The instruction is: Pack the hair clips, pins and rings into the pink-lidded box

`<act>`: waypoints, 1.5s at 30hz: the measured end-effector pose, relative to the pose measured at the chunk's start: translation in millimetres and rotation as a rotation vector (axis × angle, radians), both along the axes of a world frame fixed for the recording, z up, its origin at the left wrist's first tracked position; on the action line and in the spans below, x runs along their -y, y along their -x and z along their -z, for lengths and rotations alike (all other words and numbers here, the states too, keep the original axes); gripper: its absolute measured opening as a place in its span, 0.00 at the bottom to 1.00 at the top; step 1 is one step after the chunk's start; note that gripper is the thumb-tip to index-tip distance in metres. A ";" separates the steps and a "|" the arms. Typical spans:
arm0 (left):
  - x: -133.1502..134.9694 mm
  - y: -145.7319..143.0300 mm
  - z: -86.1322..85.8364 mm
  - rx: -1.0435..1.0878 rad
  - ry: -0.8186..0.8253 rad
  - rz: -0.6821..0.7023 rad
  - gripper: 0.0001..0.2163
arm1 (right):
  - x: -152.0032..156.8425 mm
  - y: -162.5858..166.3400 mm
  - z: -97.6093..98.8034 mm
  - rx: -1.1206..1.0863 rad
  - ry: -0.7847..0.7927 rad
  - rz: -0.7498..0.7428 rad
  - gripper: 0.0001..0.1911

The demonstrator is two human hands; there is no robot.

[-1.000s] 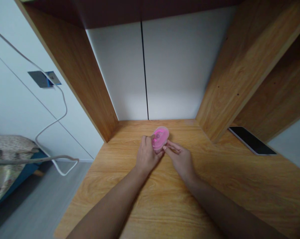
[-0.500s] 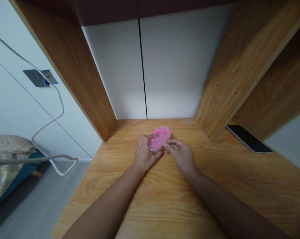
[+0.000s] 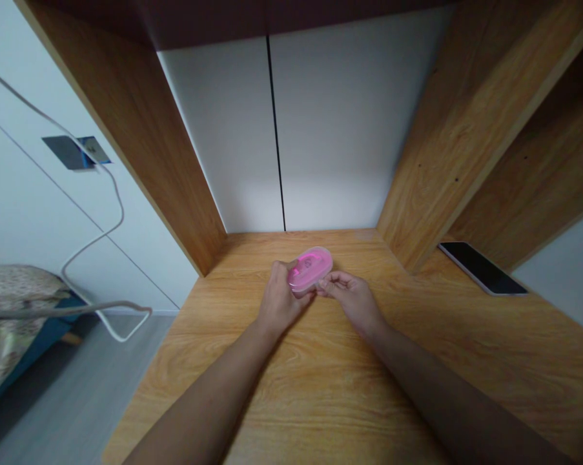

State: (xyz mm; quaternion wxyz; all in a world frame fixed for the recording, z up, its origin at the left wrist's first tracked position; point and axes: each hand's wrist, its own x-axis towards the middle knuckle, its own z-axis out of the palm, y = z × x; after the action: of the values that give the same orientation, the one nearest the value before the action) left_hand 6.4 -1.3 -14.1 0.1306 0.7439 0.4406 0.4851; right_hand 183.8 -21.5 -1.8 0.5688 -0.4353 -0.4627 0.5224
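An oval pink plastic container (image 3: 312,267) with a clear rim is tilted above the wooden desk. My left hand (image 3: 280,294) is closed around its left side, the thumb lying over the top and the fingers underneath. At the container's lower right edge, my right hand (image 3: 348,295) pinches the rim between thumb and forefinger. The fingertips of both hands nearly meet below the container, and its underside is hidden.
A dark-screened phone or tablet (image 3: 482,267) lies on the desk (image 3: 315,400) at the right, beside a wooden upright panel (image 3: 431,161). Another panel (image 3: 141,148) stands at the left. A white cable (image 3: 119,200) hangs by the wall, near a bed (image 3: 20,303).
Both hands keep their hold on the container. The right fingers have shifted very slightly along its edge, and the view has moved a little.
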 end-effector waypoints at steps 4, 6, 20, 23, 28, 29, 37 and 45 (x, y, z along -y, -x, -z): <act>-2.6 1.3 2.1 -0.013 0.025 0.033 0.32 | 0.3 1.7 -3.6 -0.034 0.083 0.016 0.22; -3.4 1.5 2.5 -0.016 0.053 0.044 0.33 | -0.6 2.0 -3.5 -0.045 0.117 0.044 0.23; -8.5 2.9 5.9 0.153 0.289 0.228 0.55 | 11.5 8.2 -11.6 0.116 -0.006 0.310 0.23; -8.5 2.4 7.6 0.232 0.340 0.297 0.58 | 14.7 6.9 -15.0 0.200 -0.182 0.410 0.21; -10.5 3.0 10.7 0.261 0.330 0.332 0.60 | 9.6 -8.3 -16.3 0.481 -0.450 0.373 0.31; -11.1 3.1 11.3 0.258 0.324 0.326 0.60 | 7.1 -12.2 -15.2 0.516 -0.473 0.340 0.34; -15.9 4.4 16.7 0.256 0.337 0.324 0.60 | -9.6 -26.0 3.3 0.635 -0.486 0.192 0.42; -17.9 6.7 19.9 0.230 0.315 0.273 0.54 | -16.8 -25.6 13.7 0.684 -0.486 0.152 0.41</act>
State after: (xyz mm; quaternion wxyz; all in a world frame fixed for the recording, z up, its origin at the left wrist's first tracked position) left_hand -0.3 16.6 -34.0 0.3588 0.7069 0.3882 0.4700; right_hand 209.4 -4.7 -15.5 0.5056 -0.4697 -0.7010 0.1802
